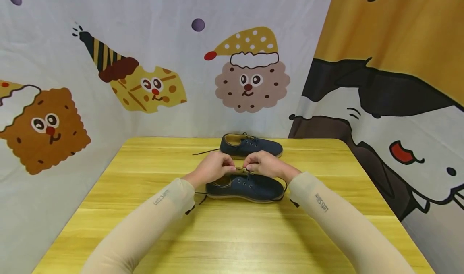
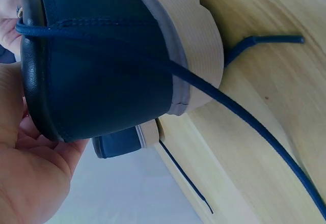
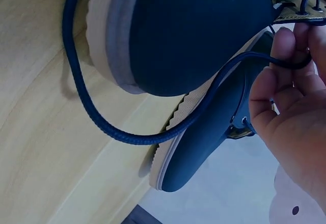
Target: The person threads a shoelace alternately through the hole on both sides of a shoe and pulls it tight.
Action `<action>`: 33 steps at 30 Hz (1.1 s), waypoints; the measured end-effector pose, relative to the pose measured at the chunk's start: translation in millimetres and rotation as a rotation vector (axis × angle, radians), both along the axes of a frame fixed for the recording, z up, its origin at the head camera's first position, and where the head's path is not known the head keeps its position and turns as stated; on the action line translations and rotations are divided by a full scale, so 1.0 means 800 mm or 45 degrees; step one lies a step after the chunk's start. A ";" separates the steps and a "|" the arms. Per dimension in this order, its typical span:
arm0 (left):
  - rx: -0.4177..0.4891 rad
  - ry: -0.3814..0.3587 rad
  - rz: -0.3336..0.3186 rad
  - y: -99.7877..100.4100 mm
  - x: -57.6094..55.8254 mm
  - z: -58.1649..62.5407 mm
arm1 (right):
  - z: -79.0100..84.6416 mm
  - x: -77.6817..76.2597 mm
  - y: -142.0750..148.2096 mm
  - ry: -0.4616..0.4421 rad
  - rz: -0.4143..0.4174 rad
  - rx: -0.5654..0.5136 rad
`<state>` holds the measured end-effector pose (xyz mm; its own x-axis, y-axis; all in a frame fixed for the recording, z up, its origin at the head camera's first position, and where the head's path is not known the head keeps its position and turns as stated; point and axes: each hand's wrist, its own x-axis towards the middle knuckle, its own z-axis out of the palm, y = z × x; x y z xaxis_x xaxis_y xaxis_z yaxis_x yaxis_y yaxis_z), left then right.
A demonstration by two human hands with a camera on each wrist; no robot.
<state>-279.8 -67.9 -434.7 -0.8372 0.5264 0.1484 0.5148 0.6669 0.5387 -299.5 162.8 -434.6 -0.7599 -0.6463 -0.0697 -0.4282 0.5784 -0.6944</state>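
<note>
A navy lace-up shoe point(image 1: 261, 187) with a tan sole stands on the table, toe to the right. My left hand point(image 1: 214, 168) reaches over its opening, with thumb and fingertips pinching the raised far edge by the eyelets. That contact is hidden in the left wrist view, where the hand point(image 2: 38, 178) lies behind the heel. On the other side of the eyelets, my right hand point(image 1: 266, 164) pinches a dark blue shoelace point(image 3: 132, 138), which loops down past the toe. Another lace end point(image 2: 244, 114) hangs over the heel.
Behind the near shoe stands a matching navy shoe point(image 1: 259, 146), its loose lace point(image 1: 206, 151) trailing left. Both shoes are on a yellow wood-grain table point(image 1: 232, 233). A cartoon-printed curtain point(image 1: 163, 32) hangs at the table's back and sides.
</note>
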 end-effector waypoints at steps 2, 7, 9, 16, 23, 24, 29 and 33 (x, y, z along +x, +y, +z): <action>-0.003 0.001 0.002 -0.001 0.000 0.000 | 0.000 0.000 0.000 -0.002 -0.001 -0.007; -0.019 0.020 0.020 -0.001 0.002 -0.001 | -0.001 0.002 -0.001 0.029 0.041 -0.003; -0.010 0.025 0.031 -0.001 0.002 -0.001 | 0.000 0.003 -0.001 0.041 0.043 -0.002; 0.005 0.040 0.067 0.001 0.001 -0.002 | 0.004 0.006 0.001 0.038 0.028 -0.002; -0.024 0.061 0.084 0.001 0.002 -0.004 | 0.003 0.007 0.000 0.012 0.042 -0.013; -0.024 0.061 0.086 0.001 0.002 -0.003 | 0.002 0.007 0.000 0.014 0.045 -0.012; -0.034 0.079 0.080 0.001 0.004 -0.002 | 0.003 0.007 -0.002 0.029 0.049 0.005; -0.061 0.108 0.070 0.000 0.005 -0.002 | 0.006 0.008 -0.004 0.075 0.046 0.021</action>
<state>-275.9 -68.0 -436.1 -0.8506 0.4881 0.1953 0.5189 0.7195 0.4616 -292.8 159.4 -429.4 -0.7391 -0.6727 -0.0363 -0.4889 0.5727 -0.6580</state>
